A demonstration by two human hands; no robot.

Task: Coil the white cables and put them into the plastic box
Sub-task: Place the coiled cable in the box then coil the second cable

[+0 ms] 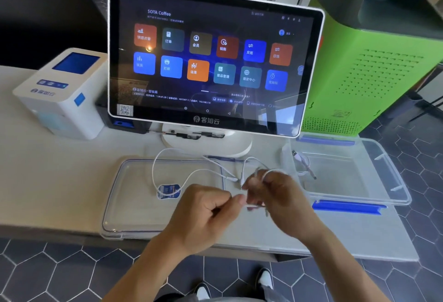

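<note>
Left hand [203,208]: fingers pinch the white cable [167,172] near its end.
Right hand [273,191]: fingers curled around wound loops.
Cable slack: lies over the clear lid [124,205] on the tabletop.
Plastic box [383,169]: open, just right.
Advice: feed slack evenly, keeping loops tight.

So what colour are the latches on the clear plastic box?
Blue, on the plastic box: the near latch shows it best in the head view.

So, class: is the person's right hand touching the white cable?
Touching. The head view shows the white cable looped round the fingers of the right hand, while the left hand pinches its strand.
</note>
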